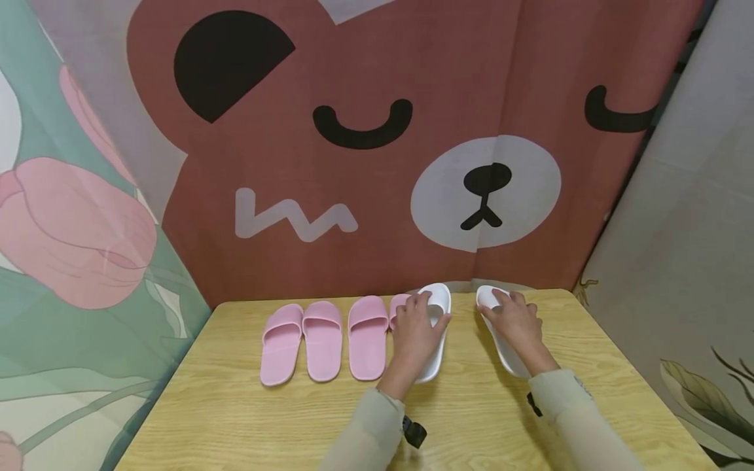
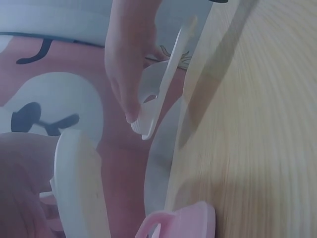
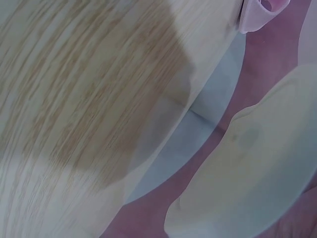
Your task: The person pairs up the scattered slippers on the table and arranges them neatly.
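Note:
My left hand (image 1: 414, 330) grips a white slipper (image 1: 432, 369) by its strap, just right of the pink slippers. A matching white slipper (image 1: 508, 353) is held by my right hand (image 1: 516, 322), fingers and thumb at its strap. In the left wrist view, both the near white slipper (image 2: 81, 183) and the far one (image 2: 173, 69) hang above the tabletop, apart from it. The right wrist view shows the pale underside of a white slipper (image 3: 252, 153) up close, also off the wood; the right fingers are mostly hidden there.
Several pink slippers (image 1: 368, 353) stand in a row, toes toward the back edge of the wooden table (image 1: 471, 425). The rightmost pink slipper (image 1: 397, 306) is partly covered by my left hand. A bear-print cloth (image 1: 377, 176) hangs behind, with more cloth either side.

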The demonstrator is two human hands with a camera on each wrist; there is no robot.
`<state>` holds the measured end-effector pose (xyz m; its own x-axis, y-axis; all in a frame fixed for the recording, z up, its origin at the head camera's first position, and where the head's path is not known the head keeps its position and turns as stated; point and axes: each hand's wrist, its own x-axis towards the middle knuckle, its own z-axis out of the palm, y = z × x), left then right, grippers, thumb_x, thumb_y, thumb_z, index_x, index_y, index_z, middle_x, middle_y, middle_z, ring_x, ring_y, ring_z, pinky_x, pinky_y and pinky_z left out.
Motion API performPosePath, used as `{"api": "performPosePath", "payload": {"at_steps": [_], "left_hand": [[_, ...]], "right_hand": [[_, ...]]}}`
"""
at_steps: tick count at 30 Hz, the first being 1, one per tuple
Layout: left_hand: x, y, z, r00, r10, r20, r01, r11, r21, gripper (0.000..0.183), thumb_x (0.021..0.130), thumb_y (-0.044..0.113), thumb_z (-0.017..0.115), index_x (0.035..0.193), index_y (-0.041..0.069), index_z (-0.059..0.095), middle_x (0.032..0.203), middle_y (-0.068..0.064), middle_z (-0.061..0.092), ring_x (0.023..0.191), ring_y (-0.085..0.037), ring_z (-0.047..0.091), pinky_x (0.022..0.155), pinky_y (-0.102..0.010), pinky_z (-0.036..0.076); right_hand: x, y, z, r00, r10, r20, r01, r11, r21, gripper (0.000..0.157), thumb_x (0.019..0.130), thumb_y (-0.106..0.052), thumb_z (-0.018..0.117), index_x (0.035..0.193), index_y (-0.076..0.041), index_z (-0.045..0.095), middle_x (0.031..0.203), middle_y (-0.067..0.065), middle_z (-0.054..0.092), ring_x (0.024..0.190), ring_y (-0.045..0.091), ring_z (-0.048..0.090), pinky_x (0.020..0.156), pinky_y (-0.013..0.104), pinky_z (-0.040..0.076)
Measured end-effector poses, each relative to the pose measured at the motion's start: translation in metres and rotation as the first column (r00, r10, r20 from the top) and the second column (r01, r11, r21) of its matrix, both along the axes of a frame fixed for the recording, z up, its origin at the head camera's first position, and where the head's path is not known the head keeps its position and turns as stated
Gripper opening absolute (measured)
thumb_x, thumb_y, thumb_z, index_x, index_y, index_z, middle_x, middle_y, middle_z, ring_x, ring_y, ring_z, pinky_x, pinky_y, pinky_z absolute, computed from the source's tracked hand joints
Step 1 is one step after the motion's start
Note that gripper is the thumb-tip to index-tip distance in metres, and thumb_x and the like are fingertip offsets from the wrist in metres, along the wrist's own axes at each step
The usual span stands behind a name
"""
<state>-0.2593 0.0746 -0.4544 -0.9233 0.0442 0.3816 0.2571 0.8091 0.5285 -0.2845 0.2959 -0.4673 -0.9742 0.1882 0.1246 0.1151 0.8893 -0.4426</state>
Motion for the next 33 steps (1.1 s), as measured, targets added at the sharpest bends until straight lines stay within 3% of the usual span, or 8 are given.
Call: {"api": "performPosePath", "payload": {"at_steps": [17,33], "left_hand": [[-0.008,0.025,0.000,0.999,-0.028,0.024,0.028,1.000,-0.004,0.061,0.090,0.055,0.070,0.140,0.023,0.055,0.133,-0.003,0.058,0.108,-0.025,0.055,0.076,-0.036,0.051],[-0.016,0.043,-0.006,0.997,-0.032,0.067,0.031,0.999,0.019,0.061,0.089,0.055,0.070,0.141,0.024,0.056,0.133,-0.003,0.059,0.112,-0.026,0.055,0.078,-0.040,0.053]], "right_hand": [[0.001,0.006,0.004,1.000,0.001,0.018,-0.001,1.000,0.014,0.072,0.098,-0.053,0.056,0.152,-0.007,0.041,0.151,0.036,0.031,0.122,0.066,0.037,0.091,0.076,0.038],[0.000,0.013,0.004,0.999,0.000,0.033,0.000,1.000,0.004,0.074,0.099,-0.056,0.053,0.153,-0.007,0.040,0.151,0.036,0.029,0.124,0.066,0.035,0.092,0.077,0.036]]}}
